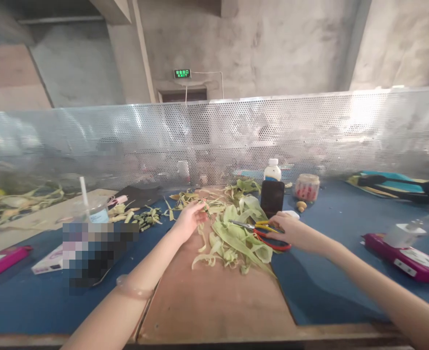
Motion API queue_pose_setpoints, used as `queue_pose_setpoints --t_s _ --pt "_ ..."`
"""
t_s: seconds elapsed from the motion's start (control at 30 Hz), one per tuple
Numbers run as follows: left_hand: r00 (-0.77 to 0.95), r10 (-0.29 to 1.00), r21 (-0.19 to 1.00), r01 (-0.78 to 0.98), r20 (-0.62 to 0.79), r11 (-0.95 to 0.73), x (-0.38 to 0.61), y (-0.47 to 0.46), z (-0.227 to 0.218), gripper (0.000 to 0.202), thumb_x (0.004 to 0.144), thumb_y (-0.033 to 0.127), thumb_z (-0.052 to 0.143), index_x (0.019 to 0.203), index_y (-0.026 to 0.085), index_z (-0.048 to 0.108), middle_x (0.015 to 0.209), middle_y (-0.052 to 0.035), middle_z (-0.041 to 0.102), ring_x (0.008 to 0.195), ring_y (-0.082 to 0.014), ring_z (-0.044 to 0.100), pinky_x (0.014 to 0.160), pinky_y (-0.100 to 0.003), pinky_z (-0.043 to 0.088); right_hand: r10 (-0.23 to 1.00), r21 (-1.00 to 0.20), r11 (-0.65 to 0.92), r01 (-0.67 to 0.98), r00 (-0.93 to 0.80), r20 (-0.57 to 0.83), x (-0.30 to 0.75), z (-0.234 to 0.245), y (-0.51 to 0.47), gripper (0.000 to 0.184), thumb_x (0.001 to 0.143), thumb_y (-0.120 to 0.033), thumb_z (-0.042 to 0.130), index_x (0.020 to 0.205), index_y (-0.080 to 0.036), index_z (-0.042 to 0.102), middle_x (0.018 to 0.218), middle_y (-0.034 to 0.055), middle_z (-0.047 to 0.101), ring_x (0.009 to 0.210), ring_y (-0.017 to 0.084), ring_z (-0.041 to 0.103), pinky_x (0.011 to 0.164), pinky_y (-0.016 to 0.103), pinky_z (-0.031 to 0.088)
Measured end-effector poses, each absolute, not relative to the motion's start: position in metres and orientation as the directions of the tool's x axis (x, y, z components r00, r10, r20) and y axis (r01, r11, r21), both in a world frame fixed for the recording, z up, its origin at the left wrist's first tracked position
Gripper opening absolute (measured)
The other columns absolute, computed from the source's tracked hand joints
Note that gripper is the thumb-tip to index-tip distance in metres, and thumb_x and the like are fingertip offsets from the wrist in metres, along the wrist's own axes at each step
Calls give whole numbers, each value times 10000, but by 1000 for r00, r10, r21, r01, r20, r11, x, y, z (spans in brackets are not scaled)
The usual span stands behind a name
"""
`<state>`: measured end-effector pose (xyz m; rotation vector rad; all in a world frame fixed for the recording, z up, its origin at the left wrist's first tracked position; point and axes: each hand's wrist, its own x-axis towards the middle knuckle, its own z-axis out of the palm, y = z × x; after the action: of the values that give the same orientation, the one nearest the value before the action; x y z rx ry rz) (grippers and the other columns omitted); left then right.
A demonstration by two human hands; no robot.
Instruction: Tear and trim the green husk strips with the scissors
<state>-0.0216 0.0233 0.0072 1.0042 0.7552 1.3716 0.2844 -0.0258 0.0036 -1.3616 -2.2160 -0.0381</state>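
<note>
My left hand [191, 221] is closed above the left edge of the leaf pile, its fingertips pinching a thin greenish strip [208, 212] too small to name for certain. At the pile's right side, my right hand [282, 227] grips scissors [258, 228] with red and yellow handles. Their blades point left, over the leaves. Pale green husk-like leaves [229, 231] lie loosely heaped on the brown board [217, 296] between my hands. Just behind my right hand a dark phone [272, 197] stands upright.
A white-capped bottle [272, 170] and a red-patterned jar [307, 188] stand at the back. To the left are a cup with a straw [98, 211] and cut green pieces [148, 217]. Magenta packs [407, 257] lie on the blue mat. A perforated metal screen [214, 141] closes the far side.
</note>
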Motion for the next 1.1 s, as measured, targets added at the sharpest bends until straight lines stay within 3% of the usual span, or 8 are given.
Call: queue_pose_setpoints --t_s 0.13,0.27,0.5,0.67,0.87,1.1 --pt "136 979 904 -419 151 -82 -20 19 10 318 646 170 661 956 181 593 773 -42 636 594 -122 605 576 -248 494 865 -213 494 843 -450 222 290 4 9 320 615 -465 600 720 -163 612 746 58 570 607 149 522 522 240 378" --pt "139 977 897 -434 160 -86 -19 19 10 359 656 156 657 1005 193 581 839 -57 642 613 -119 611 618 -262 504 871 -288 491 822 -454 189 294 -8 20 334 645 -497 552 723 -174 588 679 30 564 583 137 494 504 238 343" --pt "154 974 887 -454 167 -81 -20 21 8 284 642 155 673 915 156 596 896 -79 641 627 -127 617 642 -269 511 835 -249 518 818 -422 353 299 -23 22 317 665 -416 520 822 -153 604 723 59 594 622 165 520 577 282 397" --pt "171 964 882 -459 204 -106 -23 18 8 209 653 164 665 852 137 607 885 -79 641 664 -137 619 663 -278 509 808 -258 523 813 -376 454 301 -18 22 342 709 -467 475 847 -170 573 734 60 593 629 164 530 599 278 405" --pt "184 958 856 -508 220 -99 -26 13 11 246 669 88 628 904 151 594 913 -79 639 745 -158 625 716 -304 489 796 -315 482 818 -258 548 296 -21 20 425 711 -488 479 971 -153 505 770 59 592 647 164 537 590 269 408" --pt "188 949 867 -480 251 -134 -28 8 14 394 683 60 567 1046 215 551 970 -72 632 754 -149 625 695 -293 479 730 -227 483 846 -246 637 281 -13 19 405 713 -463 485 1000 -177 472 1057 107 532 875 222 541 697 300 412"
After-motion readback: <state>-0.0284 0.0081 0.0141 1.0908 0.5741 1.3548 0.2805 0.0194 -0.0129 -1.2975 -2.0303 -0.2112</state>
